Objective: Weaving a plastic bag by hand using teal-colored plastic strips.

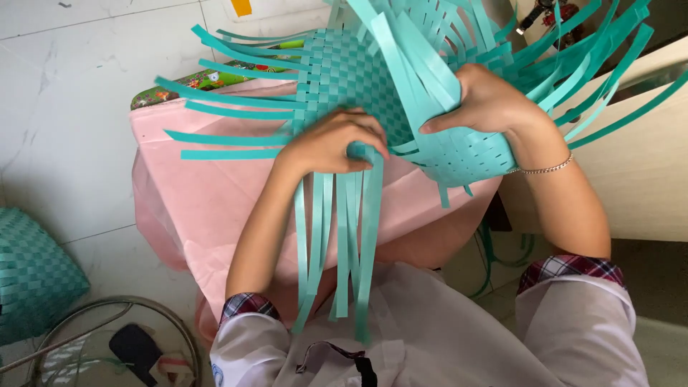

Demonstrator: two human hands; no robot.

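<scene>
A half-woven teal basket of flat plastic strips [358, 79] rests tilted over a pink-covered surface [208, 208], with loose strips fanning out on all sides. My left hand [333, 143] is closed around a bundle of hanging teal strips [344, 236] that drop toward my lap. My right hand [487, 100] grips the basket's woven wall, thumb inside and fingers outside. A thin bracelet [548, 168] circles my right wrist.
A finished teal woven basket [32, 276] sits on the tiled floor at the left. A round metal ring frame [122, 308] with a dark object lies at bottom left. A pale wooden board [645, 172] stands at right. A colourful patterned item [208, 79] shows behind the pink cover.
</scene>
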